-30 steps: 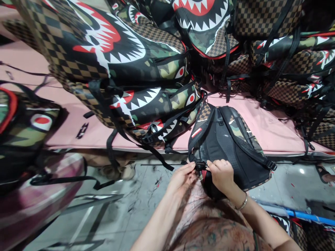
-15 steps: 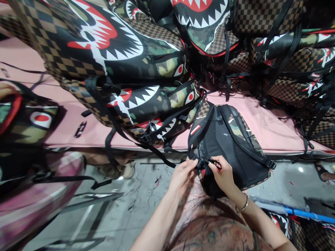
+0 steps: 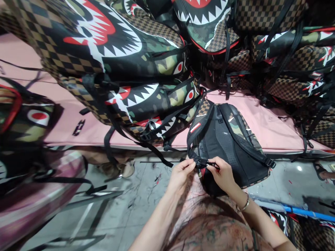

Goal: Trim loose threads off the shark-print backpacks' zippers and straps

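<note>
A small backpack (image 3: 230,150) in checker and camouflage print leans on the pink table's edge, its black padded back and shoulder straps facing me. My left hand (image 3: 181,172) is closed in a pinch on a black shoulder strap (image 3: 192,153) near the strap's lower end. In my right hand (image 3: 221,174), wrapped by the fingers, is a pair of small black thread snips (image 3: 211,164). Their tips point left and meet the strap beside my left fingertips. Whether the blades touch a thread is too small to tell.
Large shark-mouth backpacks (image 3: 117,45) are stacked on the pink table (image 3: 277,134), with more piled at the right (image 3: 295,87). At the left, another person sits near a backpack (image 3: 36,118). Bags lie by a blue pole (image 3: 300,211) at lower right. Thread scraps dot the floor (image 3: 146,195).
My right hand has turned slightly, and the snips now lie flatter, with their tips closer to the strap by my left fingers. The left hand keeps its pinch.
</note>
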`<action>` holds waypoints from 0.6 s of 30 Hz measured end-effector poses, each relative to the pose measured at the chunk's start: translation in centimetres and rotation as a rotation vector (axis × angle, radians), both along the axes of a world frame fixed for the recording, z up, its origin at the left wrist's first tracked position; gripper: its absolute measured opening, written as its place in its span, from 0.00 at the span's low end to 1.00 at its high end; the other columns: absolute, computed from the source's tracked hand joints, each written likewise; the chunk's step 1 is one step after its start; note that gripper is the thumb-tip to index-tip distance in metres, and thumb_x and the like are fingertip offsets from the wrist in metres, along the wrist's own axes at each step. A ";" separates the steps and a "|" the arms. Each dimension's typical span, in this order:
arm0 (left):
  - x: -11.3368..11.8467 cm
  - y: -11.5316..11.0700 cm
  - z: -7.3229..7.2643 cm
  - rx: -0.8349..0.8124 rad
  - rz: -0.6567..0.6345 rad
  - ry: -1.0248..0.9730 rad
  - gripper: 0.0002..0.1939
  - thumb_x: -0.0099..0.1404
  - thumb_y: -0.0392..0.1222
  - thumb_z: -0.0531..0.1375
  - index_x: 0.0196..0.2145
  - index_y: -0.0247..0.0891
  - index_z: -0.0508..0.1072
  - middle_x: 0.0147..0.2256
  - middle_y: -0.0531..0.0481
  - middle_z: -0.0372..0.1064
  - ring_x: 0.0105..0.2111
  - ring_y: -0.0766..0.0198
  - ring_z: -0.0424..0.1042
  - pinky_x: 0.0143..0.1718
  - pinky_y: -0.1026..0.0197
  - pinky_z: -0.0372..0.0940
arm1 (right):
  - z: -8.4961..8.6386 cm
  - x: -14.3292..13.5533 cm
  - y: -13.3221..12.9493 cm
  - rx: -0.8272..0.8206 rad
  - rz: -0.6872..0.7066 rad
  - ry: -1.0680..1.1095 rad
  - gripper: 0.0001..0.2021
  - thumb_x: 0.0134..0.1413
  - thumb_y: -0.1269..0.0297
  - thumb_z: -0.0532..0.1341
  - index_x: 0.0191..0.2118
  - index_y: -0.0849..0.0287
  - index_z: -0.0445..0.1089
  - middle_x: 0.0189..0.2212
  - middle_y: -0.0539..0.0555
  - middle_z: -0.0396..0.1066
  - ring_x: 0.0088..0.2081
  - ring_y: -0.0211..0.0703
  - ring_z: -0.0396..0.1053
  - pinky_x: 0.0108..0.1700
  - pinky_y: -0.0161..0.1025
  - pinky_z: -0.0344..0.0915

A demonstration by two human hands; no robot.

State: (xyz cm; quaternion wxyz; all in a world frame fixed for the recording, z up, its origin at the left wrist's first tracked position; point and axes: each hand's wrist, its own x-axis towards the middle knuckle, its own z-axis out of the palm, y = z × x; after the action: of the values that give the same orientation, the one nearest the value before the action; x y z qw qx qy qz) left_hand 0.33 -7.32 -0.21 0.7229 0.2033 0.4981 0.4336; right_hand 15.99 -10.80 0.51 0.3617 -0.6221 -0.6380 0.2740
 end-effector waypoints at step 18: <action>0.6 -0.4 0.7 0.196 -0.039 0.228 0.08 0.42 0.39 0.66 0.24 0.35 0.77 0.25 0.51 0.70 0.25 0.67 0.66 0.30 0.65 0.61 | 0.2 -1.8 1.8 0.059 -0.073 0.125 0.10 0.45 0.64 0.61 0.37 0.55 0.70 0.34 0.51 0.72 0.36 0.42 0.68 0.40 0.36 0.63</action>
State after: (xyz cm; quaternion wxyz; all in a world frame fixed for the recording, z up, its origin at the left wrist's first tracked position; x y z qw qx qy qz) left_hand 0.89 -7.76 0.51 0.6466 0.3307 0.5283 0.4400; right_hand 14.16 -8.95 0.66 0.4286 -0.6158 -0.5988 0.2801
